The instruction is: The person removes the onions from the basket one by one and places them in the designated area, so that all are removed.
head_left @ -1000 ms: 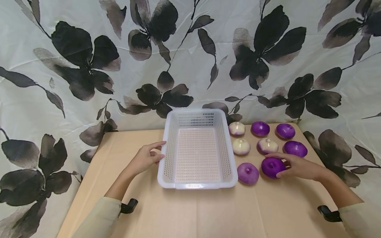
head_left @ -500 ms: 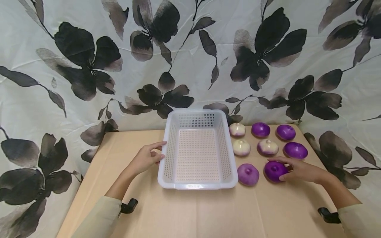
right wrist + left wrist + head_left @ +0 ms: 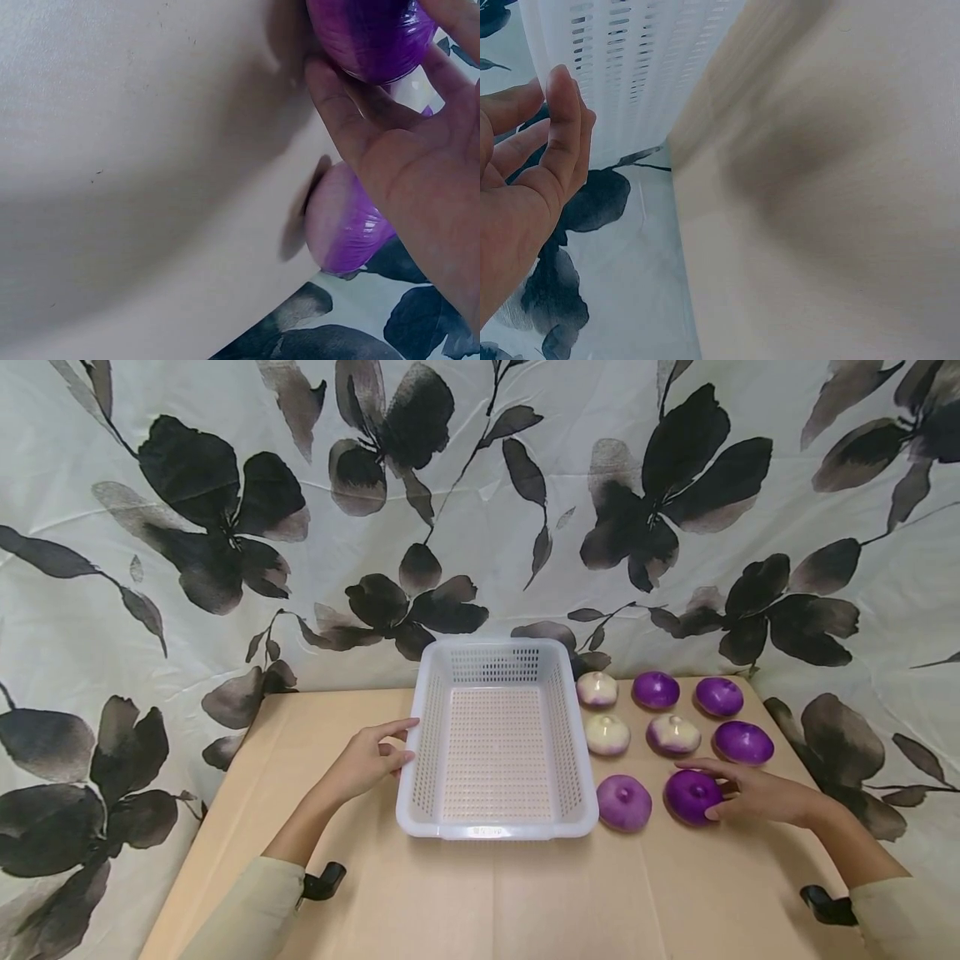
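Note:
A white perforated plastic basket [image 3: 495, 831] stands on the table. At its left rim, my left hand [image 3: 367, 758] pinches the edge between thumb and fingers; the left wrist view shows that hand [image 3: 544, 150] beside the slotted basket wall [image 3: 630, 60]. My right hand [image 3: 761, 789] holds a dark purple onion [image 3: 688, 795] at the front of a group of onions, with the fingers along its far side and the thumb at its near right. In the right wrist view the held onion [image 3: 371, 37] is at the top, cut off by the frame. A lighter purple onion [image 3: 625, 803] sits between it and the basket.
Behind the held onion lie purple onions [image 3: 742, 742] and whitish onions with purple undersides [image 3: 673, 734], in loose rows right of the basket. The light wooden table [image 3: 465, 902] meets a floral cloth [image 3: 525, 527] at its back edge.
The right hand has shifted the dark purple onion slightly right and towards the front, then stayed almost still. The left hand and basket have held their place.

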### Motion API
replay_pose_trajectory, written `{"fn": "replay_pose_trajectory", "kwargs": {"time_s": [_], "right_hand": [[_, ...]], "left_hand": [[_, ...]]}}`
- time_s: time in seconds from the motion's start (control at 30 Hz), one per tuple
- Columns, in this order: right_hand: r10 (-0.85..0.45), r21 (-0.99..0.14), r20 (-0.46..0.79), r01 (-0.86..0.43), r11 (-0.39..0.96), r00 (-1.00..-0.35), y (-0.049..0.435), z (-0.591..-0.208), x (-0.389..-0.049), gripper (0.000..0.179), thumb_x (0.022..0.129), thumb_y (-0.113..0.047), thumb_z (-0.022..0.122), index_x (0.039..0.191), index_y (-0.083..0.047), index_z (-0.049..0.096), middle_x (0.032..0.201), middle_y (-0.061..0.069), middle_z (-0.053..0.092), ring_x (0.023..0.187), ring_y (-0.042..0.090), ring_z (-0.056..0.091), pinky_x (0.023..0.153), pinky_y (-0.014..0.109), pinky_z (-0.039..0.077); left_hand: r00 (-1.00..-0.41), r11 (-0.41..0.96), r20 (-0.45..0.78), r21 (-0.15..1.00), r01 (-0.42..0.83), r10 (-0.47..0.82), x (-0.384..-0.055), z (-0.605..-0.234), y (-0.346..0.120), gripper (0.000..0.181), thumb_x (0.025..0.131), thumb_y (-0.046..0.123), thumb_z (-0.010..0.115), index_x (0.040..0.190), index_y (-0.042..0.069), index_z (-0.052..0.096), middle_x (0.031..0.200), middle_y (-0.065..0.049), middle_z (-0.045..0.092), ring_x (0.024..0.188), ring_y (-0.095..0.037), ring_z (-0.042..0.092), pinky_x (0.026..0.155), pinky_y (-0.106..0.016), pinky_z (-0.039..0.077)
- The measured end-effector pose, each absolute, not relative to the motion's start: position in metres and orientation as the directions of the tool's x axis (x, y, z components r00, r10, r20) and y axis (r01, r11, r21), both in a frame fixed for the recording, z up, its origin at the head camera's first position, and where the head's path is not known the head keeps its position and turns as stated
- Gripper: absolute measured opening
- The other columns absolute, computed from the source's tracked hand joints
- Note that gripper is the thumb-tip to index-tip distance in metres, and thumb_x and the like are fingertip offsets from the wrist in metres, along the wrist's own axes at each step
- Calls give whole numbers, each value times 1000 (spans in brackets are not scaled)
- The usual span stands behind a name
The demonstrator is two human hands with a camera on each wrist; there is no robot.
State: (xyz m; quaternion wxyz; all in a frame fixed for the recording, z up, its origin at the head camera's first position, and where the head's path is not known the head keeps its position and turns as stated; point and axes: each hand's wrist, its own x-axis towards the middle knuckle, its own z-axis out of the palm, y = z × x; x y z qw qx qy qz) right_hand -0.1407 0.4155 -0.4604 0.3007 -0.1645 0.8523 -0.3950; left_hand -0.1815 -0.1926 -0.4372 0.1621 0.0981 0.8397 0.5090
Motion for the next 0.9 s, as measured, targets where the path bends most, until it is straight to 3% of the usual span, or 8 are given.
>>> {"fn": "replay_pose_trajectory", "kwargs": {"time_s": [0.13, 0.2, 0.33, 0.43, 0.57, 0.67, 0.8, 0.9], "right_hand": [[-509, -759, -395, -40, 650, -765, 414, -459, -141, 74, 95, -23, 73, 159, -8, 37, 158, 30, 38, 137, 45, 48, 101, 52, 51], [-507, -759, -402, -32, 650, -763, 414, -459, -140, 75, 95, -23, 74, 159, -6, 37, 157, 31, 37, 136, 57, 44, 100, 57, 49], [-507, -758, -395, -40, 651, -766, 414, -457, -141, 75, 95, -23, 74, 158, -5, 38, 157, 31, 38, 134, 51, 49, 98, 40, 52], [-515, -765, -380, -51, 642, -768, 415, -456, -141, 73, 95, -23, 74, 157, -5, 39, 156, 29, 40, 131, 26, 55, 93, 25, 52], [-532, -782, -365, -58, 620, -764, 417, -452, -142, 71, 96, -21, 73, 156, -3, 40, 156, 30, 40, 122, -4, 54, 93, 21, 52], [-531, -784, -363, -58, 619, -765, 417, -446, -144, 71, 96, -21, 73, 156, -1, 39, 154, 33, 41, 127, 11, 58, 93, 20, 52], [-521, -771, -376, -53, 634, -766, 413, -432, -150, 69, 97, -20, 71, 154, 2, 39, 151, 36, 42, 129, 49, 56, 89, 19, 53], [-519, -749, -362, -90, 657, -775, 408, -417, -156, 62, 100, -20, 68, 153, -1, 43, 147, 33, 47, 128, 52, 55, 88, 19, 53]], "left_hand": [[-926, 455, -176, 890, -6, 333, -181, -437, -192, 60, 95, -4, 65, 152, 1, 48, 131, -26, 55, 71, -20, 68, 69, -41, 62], [-925, 453, -179, 892, -9, 335, -181, -437, -192, 60, 95, -4, 65, 152, 1, 48, 131, -26, 55, 71, -20, 68, 69, -38, 62], [-927, 461, -177, 887, -5, 331, -181, -436, -192, 60, 95, -4, 65, 152, 1, 48, 131, -26, 55, 71, -20, 68, 66, -33, 60], [-929, 466, -174, 885, -1, 327, -181, -437, -192, 59, 95, -4, 65, 152, 1, 48, 130, -26, 55, 71, -20, 68, 65, -30, 59], [-929, 472, -173, 882, 1, 326, -181, -437, -192, 59, 96, -3, 65, 153, 2, 48, 131, -27, 54, 72, -20, 69, 66, -34, 61], [-931, 486, -169, 874, 10, 323, -180, -436, -193, 59, 97, 0, 65, 153, 3, 47, 133, -27, 54, 73, -20, 70, 69, -41, 63], [-943, 513, -140, 858, 36, 301, -177, -433, -195, 57, 99, 7, 66, 153, 6, 48, 133, -25, 56, 81, -22, 70, 72, -45, 64], [-957, 556, -80, 826, 94, 280, -176, -427, -199, 55, 101, 14, 66, 153, 7, 48, 134, -24, 59, 92, -26, 71, 74, -40, 65]]}}
